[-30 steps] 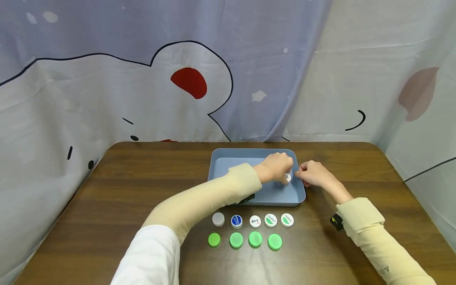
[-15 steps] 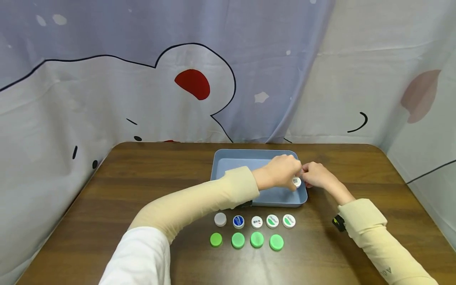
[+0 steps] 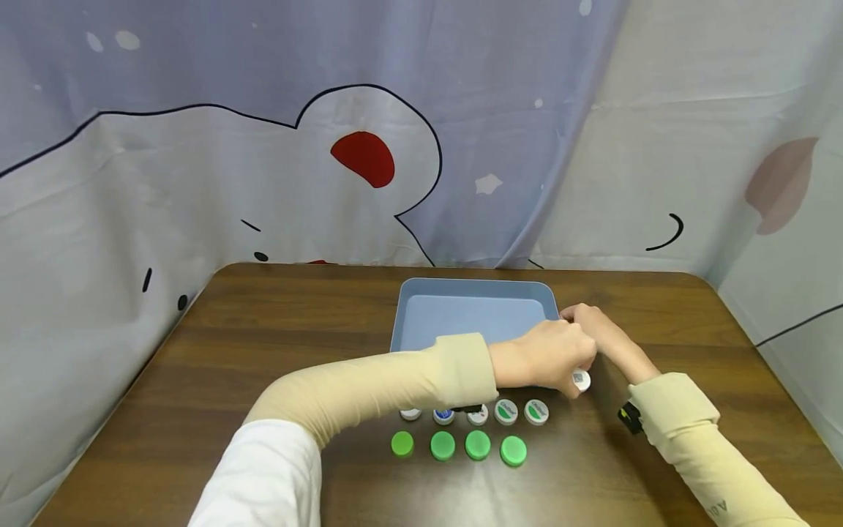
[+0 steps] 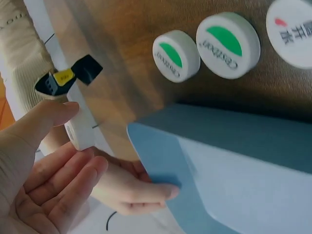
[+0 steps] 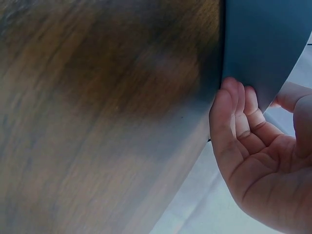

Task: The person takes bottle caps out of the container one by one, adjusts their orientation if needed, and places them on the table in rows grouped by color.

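My left hand pinches a white bottle cap between thumb and fingers, just past the near right corner of the blue-grey tray. Seen from the left wrist, the cap is edge-on, held off the tabletop. The right hand grips the tray's right side. In the right wrist view several of its fingers lie along the tray's outer wall, and the thumb is over the rim. The left hand and forearm hide the tray's near part in the head view.
In front of the tray runs a row of white caps, some partly covered by the left forearm, one with a blue top. Nearer is a row of green caps. A patterned curtain hangs behind the wooden table.
The left hand has carried the white cap from inside the tray over its right side and toward the near right. The right hand has stayed at the tray's right edge.
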### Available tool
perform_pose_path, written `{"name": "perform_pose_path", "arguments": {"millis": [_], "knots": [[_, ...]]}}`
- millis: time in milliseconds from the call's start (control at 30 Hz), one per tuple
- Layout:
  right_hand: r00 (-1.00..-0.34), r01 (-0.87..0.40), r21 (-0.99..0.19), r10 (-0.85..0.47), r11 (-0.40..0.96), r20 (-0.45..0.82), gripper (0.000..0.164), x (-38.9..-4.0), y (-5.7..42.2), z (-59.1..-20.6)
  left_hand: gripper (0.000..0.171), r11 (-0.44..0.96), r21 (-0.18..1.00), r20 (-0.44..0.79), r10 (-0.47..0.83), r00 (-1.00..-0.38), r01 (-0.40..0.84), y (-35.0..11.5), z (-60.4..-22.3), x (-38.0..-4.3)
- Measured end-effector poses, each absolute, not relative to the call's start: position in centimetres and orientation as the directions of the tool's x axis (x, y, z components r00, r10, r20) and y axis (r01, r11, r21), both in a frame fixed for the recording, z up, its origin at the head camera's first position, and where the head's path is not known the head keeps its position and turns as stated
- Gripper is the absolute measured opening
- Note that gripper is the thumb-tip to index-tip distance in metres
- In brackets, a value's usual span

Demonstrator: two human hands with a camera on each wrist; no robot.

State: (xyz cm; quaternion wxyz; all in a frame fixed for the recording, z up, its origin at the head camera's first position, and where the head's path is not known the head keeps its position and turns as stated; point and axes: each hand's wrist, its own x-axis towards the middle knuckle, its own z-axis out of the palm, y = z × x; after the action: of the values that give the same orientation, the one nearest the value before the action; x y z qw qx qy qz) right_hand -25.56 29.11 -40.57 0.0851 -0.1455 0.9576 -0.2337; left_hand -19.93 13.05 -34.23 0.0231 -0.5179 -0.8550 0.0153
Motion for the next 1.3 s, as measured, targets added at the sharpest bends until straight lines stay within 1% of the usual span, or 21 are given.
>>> {"name": "perform_pose_path", "arguments": {"millis": [100,200,300,433,600,700,1000,1300], "knots": [[-0.949,-0.191,-0.485,-0.286,0.853,-0.130,0.028,-25.5,29.0,-40.6,0.024,0.447,-0.060,0.008,0.894,-0.447,0.892,13.3,-34.8,-19.5],[-0.955,-0.159,-0.489,-0.258,0.858,-0.143,0.032,-25.4,28.9,-40.7,0.025,0.433,-0.058,-0.007,0.901,-0.434,0.900,13.7,-35.5,-19.1],[-0.959,-0.133,-0.497,-0.239,0.858,-0.156,0.030,-25.3,28.9,-40.7,0.023,0.420,-0.049,-0.030,0.906,-0.421,0.906,14.0,-36.3,-18.6],[-0.956,-0.129,-0.507,-0.242,0.852,-0.164,0.027,-25.2,29.0,-40.7,0.020,0.417,-0.065,-0.066,0.905,-0.421,0.907,14.5,-37.3,-18.3],[-0.954,-0.112,-0.530,-0.239,0.840,-0.178,0.027,-25.2,29.0,-40.7,0.023,0.433,-0.094,-0.093,0.893,-0.441,0.897,15.0,-38.3,-18.2],[-0.954,-0.100,-0.548,-0.236,0.831,-0.184,0.027,-25.1,28.9,-40.6,0.025,0.433,-0.100,-0.104,0.891,-0.442,0.896,15.2,-38.7,-18.0],[-0.958,-0.106,-0.569,-0.238,0.816,-0.162,0.029,-25.0,28.7,-40.4,0.025,0.429,-0.113,-0.104,0.892,-0.440,0.896,15.6,-39.1,-17.6],[-0.959,-0.096,-0.571,-0.230,0.815,-0.168,0.029,-25.1,28.7,-40.4,0.028,0.428,-0.093,-0.115,0.892,-0.437,0.899,15.7,-39.5,-17.7]]}}
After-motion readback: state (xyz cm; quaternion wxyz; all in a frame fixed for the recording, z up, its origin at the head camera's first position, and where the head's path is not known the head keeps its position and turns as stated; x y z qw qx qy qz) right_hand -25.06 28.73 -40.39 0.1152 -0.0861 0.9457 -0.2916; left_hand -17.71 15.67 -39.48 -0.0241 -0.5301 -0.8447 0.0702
